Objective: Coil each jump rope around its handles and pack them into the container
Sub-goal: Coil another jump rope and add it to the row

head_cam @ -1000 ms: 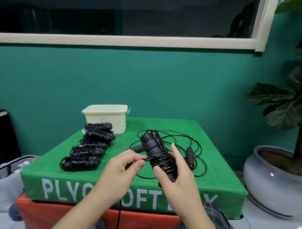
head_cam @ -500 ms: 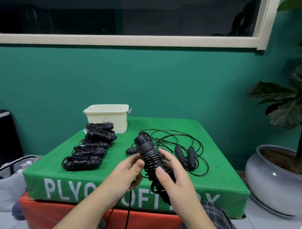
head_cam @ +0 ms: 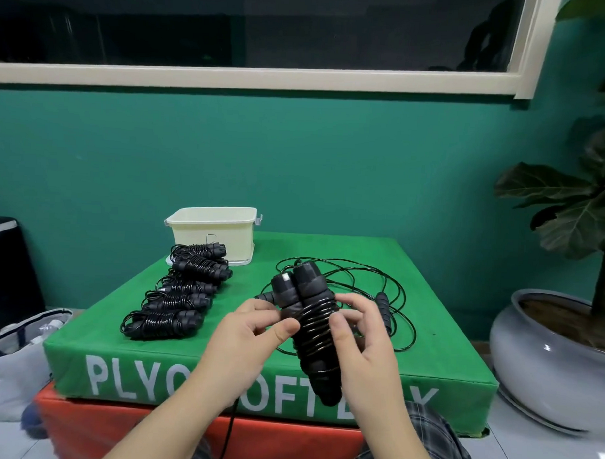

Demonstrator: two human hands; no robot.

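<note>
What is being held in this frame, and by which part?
A jump rope, its two handles paired and half wrapped in cord. The left hand pinches the upper handle section; the right hand grips the coiled middle with its fingers.

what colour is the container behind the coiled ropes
Cream container, an off-white; clearest in the head view.

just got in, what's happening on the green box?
A person is winding a jump rope around its paired handles, held up over the green plyo box. The left hand and the right hand both grip the bundle; a rope tail hangs below. Five coiled ropes lie in a row at left, none yet in the cream container behind them. One loose rope lies uncoiled on the box.
</note>
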